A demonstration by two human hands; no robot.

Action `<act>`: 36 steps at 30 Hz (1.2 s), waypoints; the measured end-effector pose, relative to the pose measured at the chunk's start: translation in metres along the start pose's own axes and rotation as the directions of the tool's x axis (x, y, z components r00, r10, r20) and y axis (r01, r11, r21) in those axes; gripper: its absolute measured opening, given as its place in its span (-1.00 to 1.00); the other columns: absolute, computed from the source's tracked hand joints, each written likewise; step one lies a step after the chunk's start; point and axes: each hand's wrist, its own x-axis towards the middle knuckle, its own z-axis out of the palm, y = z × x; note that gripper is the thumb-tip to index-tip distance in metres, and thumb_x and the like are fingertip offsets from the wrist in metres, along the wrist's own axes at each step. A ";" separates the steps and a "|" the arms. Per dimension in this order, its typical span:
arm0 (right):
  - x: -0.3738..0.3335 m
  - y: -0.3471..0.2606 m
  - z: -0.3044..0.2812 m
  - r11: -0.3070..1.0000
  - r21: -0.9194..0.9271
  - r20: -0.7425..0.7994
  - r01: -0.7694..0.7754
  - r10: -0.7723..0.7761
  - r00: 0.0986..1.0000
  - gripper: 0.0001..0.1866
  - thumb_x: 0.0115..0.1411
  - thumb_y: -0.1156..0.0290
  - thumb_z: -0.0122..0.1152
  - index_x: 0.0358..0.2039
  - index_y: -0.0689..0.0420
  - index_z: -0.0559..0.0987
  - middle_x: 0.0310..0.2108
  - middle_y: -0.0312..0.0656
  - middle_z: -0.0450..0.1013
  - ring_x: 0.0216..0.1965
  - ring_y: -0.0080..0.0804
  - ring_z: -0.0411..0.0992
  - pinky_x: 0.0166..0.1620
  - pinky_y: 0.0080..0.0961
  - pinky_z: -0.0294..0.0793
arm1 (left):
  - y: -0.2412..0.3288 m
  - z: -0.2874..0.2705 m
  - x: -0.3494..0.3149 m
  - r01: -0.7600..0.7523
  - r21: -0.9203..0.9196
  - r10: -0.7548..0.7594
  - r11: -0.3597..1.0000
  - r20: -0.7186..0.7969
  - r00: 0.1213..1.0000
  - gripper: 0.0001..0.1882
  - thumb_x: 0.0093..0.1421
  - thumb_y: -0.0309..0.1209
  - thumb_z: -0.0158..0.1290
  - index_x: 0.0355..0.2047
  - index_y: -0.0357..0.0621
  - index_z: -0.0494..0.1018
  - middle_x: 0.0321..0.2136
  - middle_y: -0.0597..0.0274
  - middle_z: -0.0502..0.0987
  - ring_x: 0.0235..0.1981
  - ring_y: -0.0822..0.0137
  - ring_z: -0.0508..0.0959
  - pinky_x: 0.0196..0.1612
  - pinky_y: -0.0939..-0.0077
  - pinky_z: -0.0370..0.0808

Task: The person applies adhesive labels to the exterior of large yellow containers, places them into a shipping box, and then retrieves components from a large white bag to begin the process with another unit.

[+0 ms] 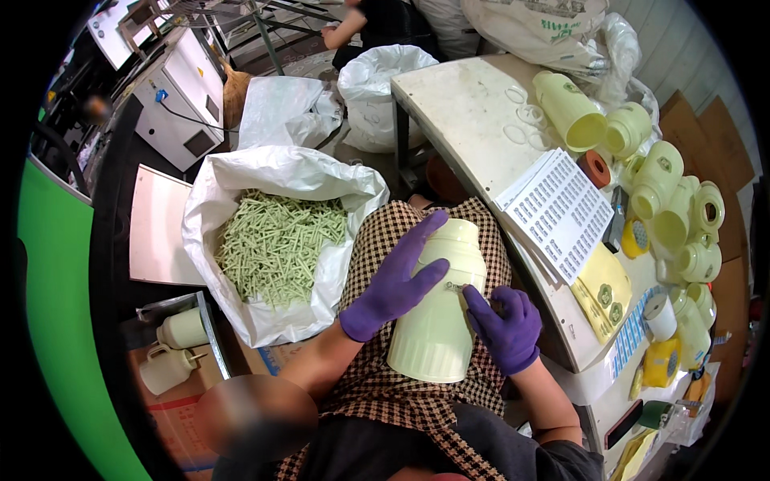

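Note:
A pale green plastic flask casing [435, 329] lies tilted across my lap, its narrower neck pointing away from me. My left hand [393, 284], in a purple glove, grips its left side. The thumb lies over the front and a finger runs up along the neck; the other fingers are partly hidden. A small dark-printed mark [454, 286] shows on the casing's front. My right hand [507, 327], also gloved in purple, touches the casing beside that mark with its outstretched index finger. Its other fingers are loosely bent, with nothing visible in them.
At left stands a white sack [277, 164] of thin green plastic pieces. The white table [473, 96] on the right carries label sheets [561, 212], several casings [573, 112], a brown-red tape roll [593, 168] and yellow packets [601, 293]. Pale jugs [164, 369] sit lower left. Another person [393, 32] sits beyond.

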 end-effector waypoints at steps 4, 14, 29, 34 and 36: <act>-0.001 0.004 0.000 1.000 -0.026 0.139 -0.003 0.007 0.990 -0.43 0.12 0.38 0.30 0.18 -0.35 0.56 -0.25 -0.28 0.31 -0.39 -0.39 0.39 -0.45 -0.46 0.44 | -0.017 0.009 -0.004 -0.023 0.118 0.021 0.993 0.021 1.000 -0.10 0.21 -0.37 0.26 0.44 -0.32 0.03 0.39 -0.05 0.16 0.43 0.12 0.15 0.47 0.27 0.03; -0.052 0.097 -0.036 0.858 -0.349 -0.104 -0.377 0.365 0.925 -0.44 0.17 0.50 0.28 0.20 -0.16 0.56 -0.21 -0.11 0.45 -0.29 -0.16 0.50 -0.33 -0.25 0.54 | -0.052 -0.006 -0.006 -0.092 -0.014 0.093 0.996 0.066 0.993 -0.09 0.20 -0.40 0.25 0.46 -0.25 0.01 0.41 -0.01 0.16 0.45 0.12 0.13 0.49 0.27 -0.04; 0.037 0.046 0.059 0.782 0.539 -0.030 -0.314 0.391 0.920 -0.42 0.18 0.44 0.30 0.24 0.18 0.47 0.16 0.06 0.38 0.19 -0.08 0.36 0.25 -0.28 0.35 | -0.054 -0.001 -0.011 -0.068 -0.136 0.072 0.988 0.026 0.997 -0.33 0.17 -0.46 0.24 0.30 -0.23 0.34 0.22 0.12 0.47 0.38 0.18 0.29 0.43 0.26 0.17; 0.035 0.055 0.112 -0.023 0.867 0.472 -0.497 0.358 0.806 -0.54 0.26 0.50 0.17 0.17 0.28 0.45 0.15 -0.06 0.39 0.19 -0.27 0.35 0.25 -0.39 0.33 | -0.054 -0.004 -0.017 -0.068 -0.176 0.075 0.982 0.032 0.997 -0.43 0.15 -0.51 0.24 0.21 -0.20 0.45 0.21 0.16 0.49 0.38 0.16 0.29 0.43 0.23 0.18; 0.021 0.056 0.116 0.004 0.879 0.437 -0.478 0.396 0.808 -0.59 0.29 0.52 0.12 0.15 0.29 0.46 0.15 -0.10 0.39 0.19 -0.34 0.34 0.25 -0.41 0.32 | -0.056 -0.005 -0.017 -0.129 -0.142 0.140 0.981 0.071 0.988 -0.44 0.14 -0.52 0.24 0.19 -0.19 0.48 0.21 0.16 0.49 0.38 0.13 0.30 0.44 0.21 0.17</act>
